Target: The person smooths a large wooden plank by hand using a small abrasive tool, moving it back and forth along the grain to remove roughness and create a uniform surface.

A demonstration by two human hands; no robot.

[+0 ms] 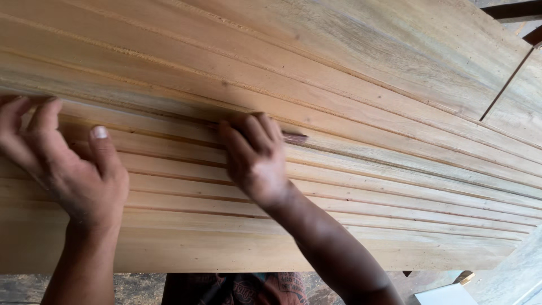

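Pressing sandpaper (294, 136) under right hand (257, 164), grooved wood panel (361, 113), left hand (73, 169) alongside

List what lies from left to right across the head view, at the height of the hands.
Left hand resting on the pale grooved wooden board → right hand pressed to a groove → small dark brown piece jutting from under its fingertips → bare ridged wood running to the right edge.

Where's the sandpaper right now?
In the head view, the sandpaper sits just right of centre, pressed under the right hand's fingertips against a groove of the moulded wood board; the left hand rests on the board at far left.
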